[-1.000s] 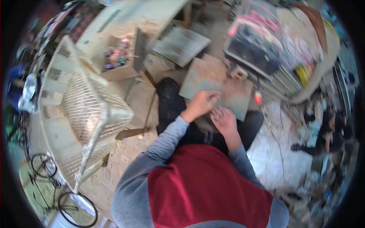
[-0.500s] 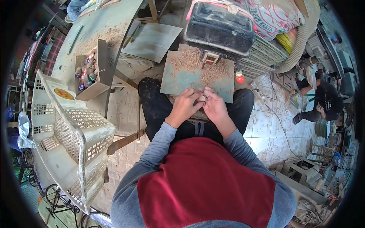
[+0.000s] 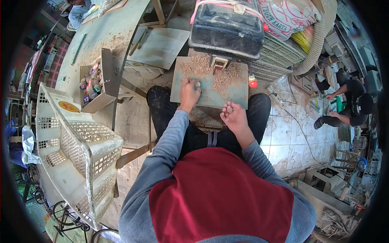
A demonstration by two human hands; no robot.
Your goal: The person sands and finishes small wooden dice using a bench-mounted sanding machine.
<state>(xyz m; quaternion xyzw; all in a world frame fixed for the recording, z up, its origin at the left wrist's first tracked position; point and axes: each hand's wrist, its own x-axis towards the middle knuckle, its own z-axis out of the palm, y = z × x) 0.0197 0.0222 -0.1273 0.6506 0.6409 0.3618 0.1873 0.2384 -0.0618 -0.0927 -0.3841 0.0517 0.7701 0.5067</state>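
My right hand (image 3: 236,118) is above the near right edge of a greenish board (image 3: 178,87), palm up, its fingers curled round a small, pale brown rounded piece (image 3: 229,109) that looks like wood. Over the board's left part is my left hand (image 3: 189,96), back upward and fingers bent in. Whatever those fingers may hold is hidden. Brown wood shavings (image 3: 227,79) cover much of the board. Just beyond it stands a dark, dusty machine (image 3: 227,34) with a small metal-framed opening (image 3: 219,64) low on its front.
On the table (image 3: 103,28) at left, an open box (image 3: 106,87) holds several rounded painted pieces. A cream plastic crate (image 3: 83,141) stands nearer me. A red knob (image 3: 253,84) sits right of the board. Farther right, a person (image 3: 352,101) crouches on the tiled floor.
My hands were together over the board's near edge with a small piece between them. They have parted: the left went forward and left, the right slightly right and back.
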